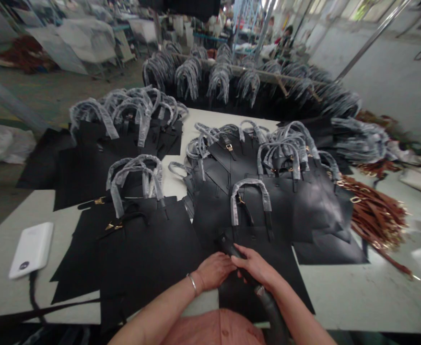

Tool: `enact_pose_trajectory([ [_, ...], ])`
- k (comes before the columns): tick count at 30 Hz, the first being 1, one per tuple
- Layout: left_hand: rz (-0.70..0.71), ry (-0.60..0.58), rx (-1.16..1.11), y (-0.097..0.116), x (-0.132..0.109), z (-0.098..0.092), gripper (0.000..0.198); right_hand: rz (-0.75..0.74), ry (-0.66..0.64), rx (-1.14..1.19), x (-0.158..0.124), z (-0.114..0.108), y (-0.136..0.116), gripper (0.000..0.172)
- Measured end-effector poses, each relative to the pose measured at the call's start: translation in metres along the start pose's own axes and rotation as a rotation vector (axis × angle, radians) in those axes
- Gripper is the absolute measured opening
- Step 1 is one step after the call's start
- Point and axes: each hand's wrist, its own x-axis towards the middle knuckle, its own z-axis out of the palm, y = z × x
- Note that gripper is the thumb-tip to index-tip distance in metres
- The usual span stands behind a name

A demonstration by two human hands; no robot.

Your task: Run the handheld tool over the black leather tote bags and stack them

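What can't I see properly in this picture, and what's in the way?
All in the head view:
- Some fingertips of the left hand: behind the right hand and what it holds.
- The lower end of the long black piece: past the bottom edge.
- Marks on the white device: too small to read.
- Details in the far background: blurred.

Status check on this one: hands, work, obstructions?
Right hand closed around black strap-like piece; left hand beside it. Black bag underneath. More bags crowd left and ahead.
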Motion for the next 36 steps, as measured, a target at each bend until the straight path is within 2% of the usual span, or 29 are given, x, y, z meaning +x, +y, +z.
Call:
enact_pose_trajectory([
  [7, -0.012, 0.008, 0.027, 0.004, 0.001, -0.005, 0.023, -0.051, 0.005, 0.058, 0.011, 0.001, -0.008, 0.065],
  [13, -0.017, -0.02, -0.005, 0.003, 0.0, -0.004, 0.022, -0.06, 0.023, 0.076, 0.002, 0.0, 0.002, 0.055],
  [20, -0.029, 0.001, 0.008, 0.0, -0.003, 0.002, 0.031, -0.125, 0.152, 0.043, 0.018, -0.001, -0.003, 0.064],
  [26, -0.029, -0.006, -0.046, 0.003, -0.001, -0.004, 0.033, -0.133, 0.176, -0.048, 0.008, -0.008, 0.004, 0.055],
  [30, -0.035, -0.006, -0.046, 0.004, 0.0, -0.005, 0.033, -0.248, 0.261, -0.086, 0.015, 0.0, -0.007, 0.054],
  [33, -0.041, -0.006, -0.032, 0.004, -0.001, -0.005, 0.034, -0.305, 0.298, -0.081, 0.004, 0.002, -0.004, 0.059],
  [36, -0.005, -0.015, -0.026, 0.002, -0.004, -0.003, 0.039, -0.275, 0.288, -0.055, -0.024, -0.006, 0.018, 0.064],
])
